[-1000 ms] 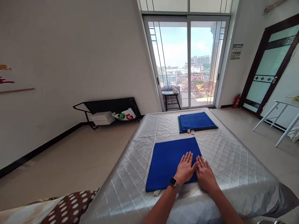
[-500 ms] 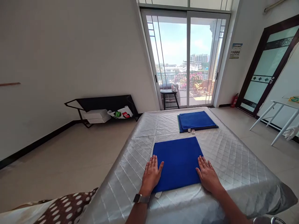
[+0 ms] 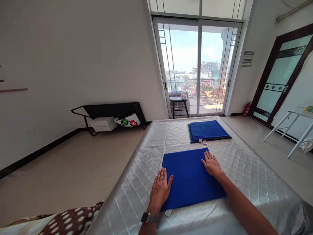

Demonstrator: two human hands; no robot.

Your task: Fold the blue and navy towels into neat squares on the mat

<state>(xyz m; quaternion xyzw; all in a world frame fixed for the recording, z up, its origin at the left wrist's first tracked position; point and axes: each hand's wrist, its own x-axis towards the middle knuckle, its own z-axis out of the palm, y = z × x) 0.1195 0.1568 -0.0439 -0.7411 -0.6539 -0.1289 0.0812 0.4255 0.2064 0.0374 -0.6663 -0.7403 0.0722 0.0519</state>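
A folded blue cloth (image 3: 189,179), towel-like, lies flat on the silver quilted bed cover (image 3: 137,182). My left hand (image 3: 160,187), with a watch on its wrist, rests flat along the cloth's left edge, fingers stretched forward and thumb apart. Near the far right corner, my right hand (image 3: 211,164) lies flat with its fingers over the cloth's right edge. Neither hand grips anything. A small white tag sticks out at the near left corner. Beyond this cloth sits a stack of folded blue cloths (image 3: 209,130) with two white tags on its near side.
A black low rack (image 3: 112,111) holding a white box (image 3: 102,124) and a printed bag (image 3: 128,120) stands by the left wall. Brown polka-dot fabric (image 3: 70,220) lies at the lower left. A white table (image 3: 299,112) is at the right, with a stool (image 3: 178,99) by the glass door.
My right hand has slid forward along the cloth's right edge to its far corner. My left hand stays at the left edge. The view has tilted slightly.
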